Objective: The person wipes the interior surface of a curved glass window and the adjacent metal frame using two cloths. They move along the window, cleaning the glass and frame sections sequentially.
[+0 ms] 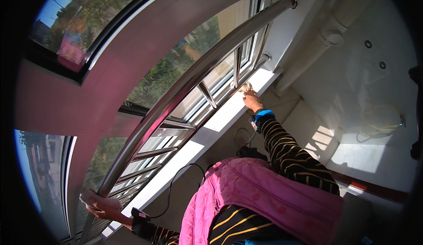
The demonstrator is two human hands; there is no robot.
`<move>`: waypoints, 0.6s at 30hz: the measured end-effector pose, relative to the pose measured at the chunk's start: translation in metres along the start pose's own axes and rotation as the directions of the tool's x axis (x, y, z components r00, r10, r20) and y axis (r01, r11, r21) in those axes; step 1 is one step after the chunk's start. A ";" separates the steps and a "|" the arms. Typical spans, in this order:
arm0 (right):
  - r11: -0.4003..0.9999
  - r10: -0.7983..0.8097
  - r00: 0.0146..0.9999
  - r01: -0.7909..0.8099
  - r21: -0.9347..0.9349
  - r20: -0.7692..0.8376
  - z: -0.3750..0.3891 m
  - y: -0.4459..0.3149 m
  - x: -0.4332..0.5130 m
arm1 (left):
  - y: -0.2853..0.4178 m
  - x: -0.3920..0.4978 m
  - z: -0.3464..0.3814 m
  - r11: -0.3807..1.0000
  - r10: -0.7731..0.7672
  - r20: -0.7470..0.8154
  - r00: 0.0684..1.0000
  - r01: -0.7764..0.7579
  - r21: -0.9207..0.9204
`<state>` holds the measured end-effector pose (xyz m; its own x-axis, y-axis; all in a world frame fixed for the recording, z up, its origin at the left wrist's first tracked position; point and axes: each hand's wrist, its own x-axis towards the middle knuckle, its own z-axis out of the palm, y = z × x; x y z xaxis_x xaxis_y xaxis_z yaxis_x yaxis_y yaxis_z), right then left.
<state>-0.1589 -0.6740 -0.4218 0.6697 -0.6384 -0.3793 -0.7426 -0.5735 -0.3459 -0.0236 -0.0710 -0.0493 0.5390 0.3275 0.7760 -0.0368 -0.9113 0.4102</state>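
Note:
My right hand (252,100) presses a crumpled pale cloth (245,87) on the white window sill (223,116), beside the lower bar of a metal railing. At the lower left, my left hand (105,211) is wrapped around the shiny tubular handrail (188,88), with a pale cloth (113,203) between the palm and the metal. Part of that cloth is hidden by the fingers. Several short metal balusters (207,94) join the handrail to the lower bar. Behind the railing stands a window with glass panes (162,76).
A mauve window frame (109,79) rises at the left. A pale vertical pipe (310,53) runs along the corner at right. Yellowish tubing (376,131) lies near the white wall. A black cable (172,183) loops from my left wrist. Tiled floor (281,107) shows below the sill.

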 end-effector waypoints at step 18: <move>0.983 0.159 0.967 -0.136 0.124 -0.201 -0.028 0.079 0.074 | 0.049 -0.013 0.008 0.888 0.300 0.034 0.953 -0.292 0.355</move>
<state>-0.1681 -0.7813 -0.4538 0.5284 -0.8117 -0.2490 -0.8207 -0.4133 -0.3946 -0.0258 -0.1214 -0.0431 0.5310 0.0306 0.8468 0.1089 -0.9935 -0.0324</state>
